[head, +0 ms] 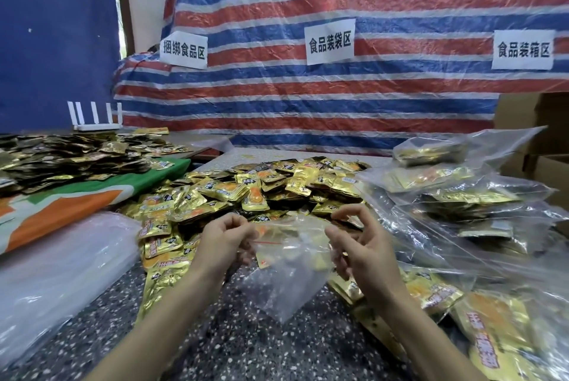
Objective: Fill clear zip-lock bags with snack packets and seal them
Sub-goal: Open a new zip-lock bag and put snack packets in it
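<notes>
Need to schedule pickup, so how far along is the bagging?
Done: several filled bags lie stacked on the right. In hand: the left hand and right hand hold one clear zip-lock bag at its mouth, and it looks empty. Left: a large heap of loose snack packets ahead, plus a second pile farther left.

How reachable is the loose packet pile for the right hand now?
Likely yes: the packet pile lies just beyond the right hand, nothing between, but it pinches the clear bag and must release first.
</notes>
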### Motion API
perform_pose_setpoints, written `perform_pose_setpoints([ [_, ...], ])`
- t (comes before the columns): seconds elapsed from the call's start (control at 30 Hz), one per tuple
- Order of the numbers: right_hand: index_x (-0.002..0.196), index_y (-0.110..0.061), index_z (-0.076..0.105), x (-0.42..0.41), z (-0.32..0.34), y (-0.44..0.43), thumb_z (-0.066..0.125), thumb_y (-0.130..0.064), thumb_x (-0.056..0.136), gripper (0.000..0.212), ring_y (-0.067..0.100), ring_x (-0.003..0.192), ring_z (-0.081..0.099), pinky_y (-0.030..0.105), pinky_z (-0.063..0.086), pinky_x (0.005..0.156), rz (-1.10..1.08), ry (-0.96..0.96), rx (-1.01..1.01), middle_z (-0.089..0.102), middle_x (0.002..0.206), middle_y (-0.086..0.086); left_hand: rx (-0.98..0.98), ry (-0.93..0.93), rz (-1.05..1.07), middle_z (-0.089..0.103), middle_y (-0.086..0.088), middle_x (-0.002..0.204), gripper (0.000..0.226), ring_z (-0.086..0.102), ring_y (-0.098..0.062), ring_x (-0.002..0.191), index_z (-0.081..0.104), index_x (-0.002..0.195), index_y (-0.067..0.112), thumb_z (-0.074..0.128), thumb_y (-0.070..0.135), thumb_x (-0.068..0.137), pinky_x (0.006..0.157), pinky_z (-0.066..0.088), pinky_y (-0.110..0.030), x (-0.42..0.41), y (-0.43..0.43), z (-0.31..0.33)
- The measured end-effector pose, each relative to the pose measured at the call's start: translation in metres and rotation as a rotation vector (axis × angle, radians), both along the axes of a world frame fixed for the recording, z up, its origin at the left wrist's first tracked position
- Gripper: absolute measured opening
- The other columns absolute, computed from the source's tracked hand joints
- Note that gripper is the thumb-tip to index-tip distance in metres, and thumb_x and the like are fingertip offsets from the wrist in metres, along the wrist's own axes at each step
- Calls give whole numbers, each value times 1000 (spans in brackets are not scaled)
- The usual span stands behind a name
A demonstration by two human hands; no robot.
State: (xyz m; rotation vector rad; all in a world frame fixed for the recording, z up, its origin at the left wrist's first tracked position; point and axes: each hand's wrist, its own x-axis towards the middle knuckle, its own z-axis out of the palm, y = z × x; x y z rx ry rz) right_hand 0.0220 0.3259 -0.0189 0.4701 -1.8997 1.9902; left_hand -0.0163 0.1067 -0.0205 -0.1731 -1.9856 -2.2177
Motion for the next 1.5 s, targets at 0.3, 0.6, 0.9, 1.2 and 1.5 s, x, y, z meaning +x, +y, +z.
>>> perform_pose_setpoints([
  [0.3,83,-31,73,7,6,5,42,-23,72,35,2,62,53,10,38,55,48,30,648,61,67,2,-359,28,-138,70,-11,96,34,63,-23,76,67,71,15,60,-19,75,53,50,-30,-24,-18,40],
  [0.6,87,-33,66,-1,-5,-1,70,-29,87,5,7,130,39,29,35,105,-252,287,791,43,135,-9,-221,-131,-230,72,-11,114,42,70,-29,100,77,97,16,90,38,63,84,56,-41,-66,-46,30],
  [0.9,90,-16,68,-3,-8,-6,68,-10,87,6,3,124,50,32,54,97,-137,364,573,41,144,-14,-1164,-169,571,62,-14,130,49,50,-39,124,61,131,27,68,15,84,106,34,-54,-118,-110,-32],
  [1.2,93,-14,70,-4,-10,-8,68,-9,87,8,5,125,51,29,55,91,-113,363,551,45,143,-8,-688,337,470,71,0,88,11,68,-26,71,69,102,29,68,32,91,61,59,-34,-86,-103,23],
  [1.5,93,-18,71,-4,-9,-8,71,-16,87,6,5,120,52,36,56,90,-146,316,580,47,136,-9,-166,486,184,76,-1,78,22,74,-23,63,74,87,32,82,44,70,49,58,-30,26,-48,122],
])
